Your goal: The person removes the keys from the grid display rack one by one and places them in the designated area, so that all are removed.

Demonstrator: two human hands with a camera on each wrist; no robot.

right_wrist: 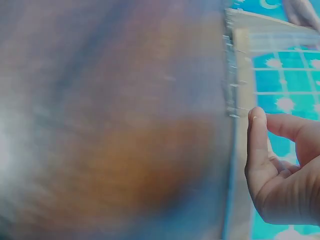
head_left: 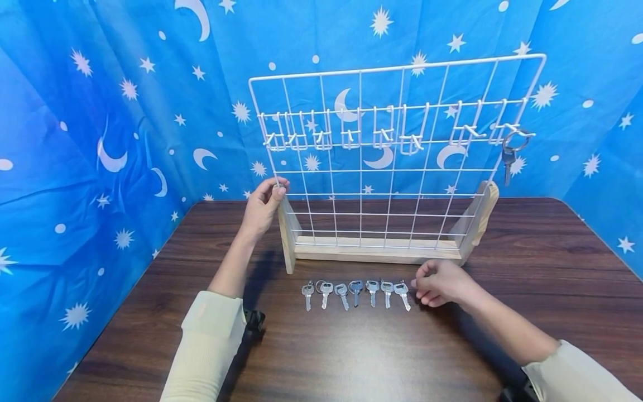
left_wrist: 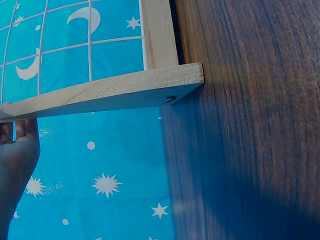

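A white wire grid rack with wooden sides stands upright on the table. My left hand grips the top of its left wooden side post, thumb in front; the left wrist view shows this hand at the post's edge. Several silver keys lie in a row before the base. My right hand is just right of the rightmost key. In the right wrist view its thumb and index fingertips meet, with nothing visible between them. One key hangs by its ring from the rightmost hook.
Several white hooks run along the upper grid. The rack's wooden base bar lies close behind the keys. Blue cloth with moons and stars surrounds the brown table.
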